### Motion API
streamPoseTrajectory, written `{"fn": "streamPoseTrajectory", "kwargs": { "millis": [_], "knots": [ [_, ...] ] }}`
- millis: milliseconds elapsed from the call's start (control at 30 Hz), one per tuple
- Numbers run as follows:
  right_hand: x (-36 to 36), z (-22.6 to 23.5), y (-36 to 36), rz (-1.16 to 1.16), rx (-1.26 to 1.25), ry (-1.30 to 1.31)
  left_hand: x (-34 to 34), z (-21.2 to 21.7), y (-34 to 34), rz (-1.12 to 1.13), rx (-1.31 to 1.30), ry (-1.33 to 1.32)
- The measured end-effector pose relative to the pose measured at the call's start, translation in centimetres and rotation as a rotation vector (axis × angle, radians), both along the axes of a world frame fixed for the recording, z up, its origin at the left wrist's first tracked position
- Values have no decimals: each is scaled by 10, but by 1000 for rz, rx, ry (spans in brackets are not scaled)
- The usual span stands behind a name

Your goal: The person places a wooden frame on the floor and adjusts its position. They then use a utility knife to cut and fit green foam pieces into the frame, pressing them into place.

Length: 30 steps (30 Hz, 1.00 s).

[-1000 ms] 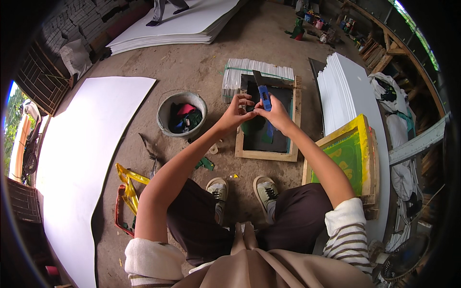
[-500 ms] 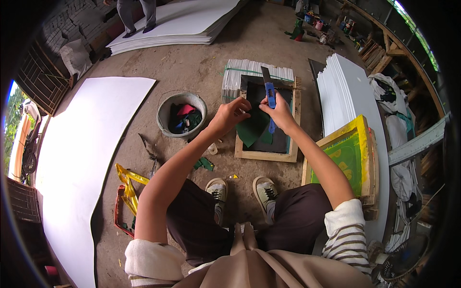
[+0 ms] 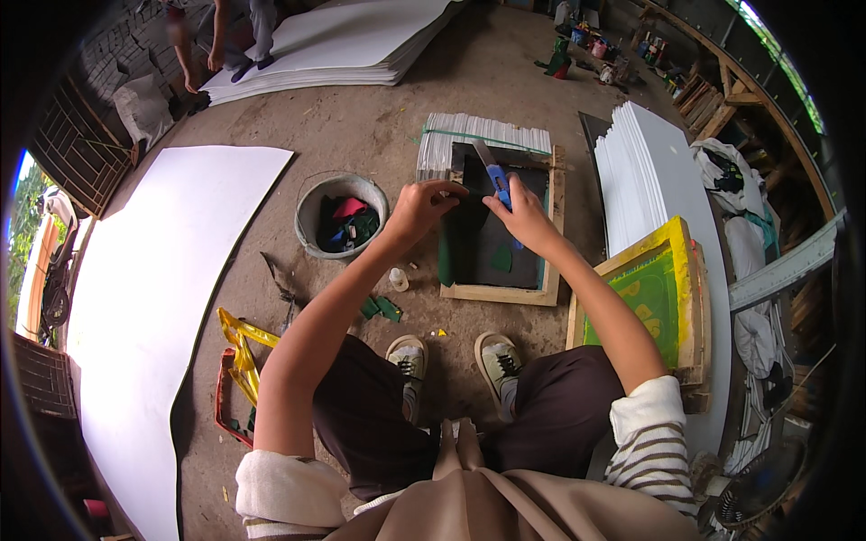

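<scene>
My left hand (image 3: 422, 211) pinches the upper edge of a dark green piece of cloth (image 3: 458, 236), which hangs over the left side of a wooden frame (image 3: 499, 293). In my right hand (image 3: 527, 216) is a blue box cutter (image 3: 497, 178), its blade out and pointing up and away to the left. Both hands are above the frame, close to each other. A dark panel fills the frame, and a small green scrap (image 3: 502, 260) lies on it. The right fingertips are partly hidden behind the cutter.
Left of the frame stands a grey bucket (image 3: 308, 236) with coloured cloths inside. Bundled white strips (image 3: 437, 149) lie behind it. At right, a yellow-edged screen frame (image 3: 681, 261) leans by white sheets (image 3: 645, 180). A large white sheet (image 3: 162, 288) covers the left floor. Another person (image 3: 257, 27) bends at far sheets.
The cutter has tilted left and moved slightly toward me. My left hand has shifted a little left, and the green cloth has swung left and turned more edge-on. The far person has bent down.
</scene>
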State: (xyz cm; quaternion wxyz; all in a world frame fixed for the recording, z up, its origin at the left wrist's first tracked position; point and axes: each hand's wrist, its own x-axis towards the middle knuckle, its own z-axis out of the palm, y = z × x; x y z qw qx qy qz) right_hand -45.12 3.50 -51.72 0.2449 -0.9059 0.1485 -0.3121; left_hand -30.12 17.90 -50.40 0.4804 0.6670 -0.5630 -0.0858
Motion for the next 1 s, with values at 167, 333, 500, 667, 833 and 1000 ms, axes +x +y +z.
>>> {"fn": "streamPoseTrajectory", "kwargs": {
  "millis": [167, 333, 500, 667, 833, 1000],
  "knots": [
    [-8, 20, 11, 18, -393, 182, 22, 4, 7, 159, -45, 7],
    [-4, 23, 16, -1, -538, 229, 27, 6, 8, 149, -5, -2],
    [3, 16, 21, -35, -652, 237, 26, 4, 4, 92, 12, -41],
    [6, 14, 28, -77, -655, 286, 26, 2, 4, 45, -12, -34],
    [10, 26, 45, -130, -657, 434, 22, 3, 5, 74, -7, -10],
    [23, 22, 51, -176, -609, 460, 11, -7, -8, 56, -4, -155]
  ]
}}
